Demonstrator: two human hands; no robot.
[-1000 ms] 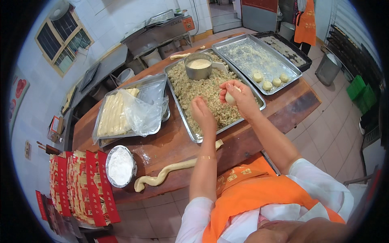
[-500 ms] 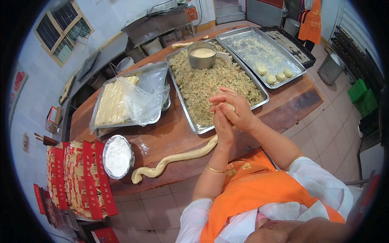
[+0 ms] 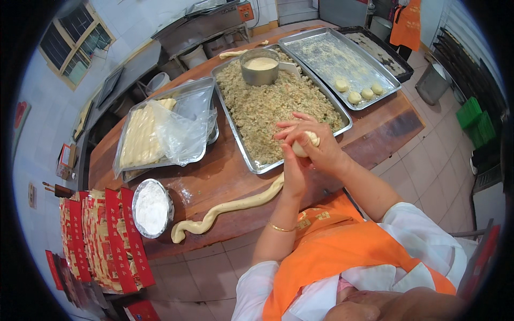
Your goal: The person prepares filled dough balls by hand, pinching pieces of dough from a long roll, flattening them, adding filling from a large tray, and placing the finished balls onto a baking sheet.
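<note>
Head view: left hand (image 3: 294, 174) has joined right hand (image 3: 325, 148) around dough ball (image 3: 299, 151). Both grasp it with fingers, apparently shaping it

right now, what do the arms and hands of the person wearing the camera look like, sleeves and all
Both the left hand and the right hand are bare, with no gloves. Loose white sleeves end near the elbows. A thin gold-coloured bracelet circles the left forearm; none shows on the right.

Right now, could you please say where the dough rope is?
In the head view, the dough rope lies by the near edge of the table, right of the powder bowl.
</note>
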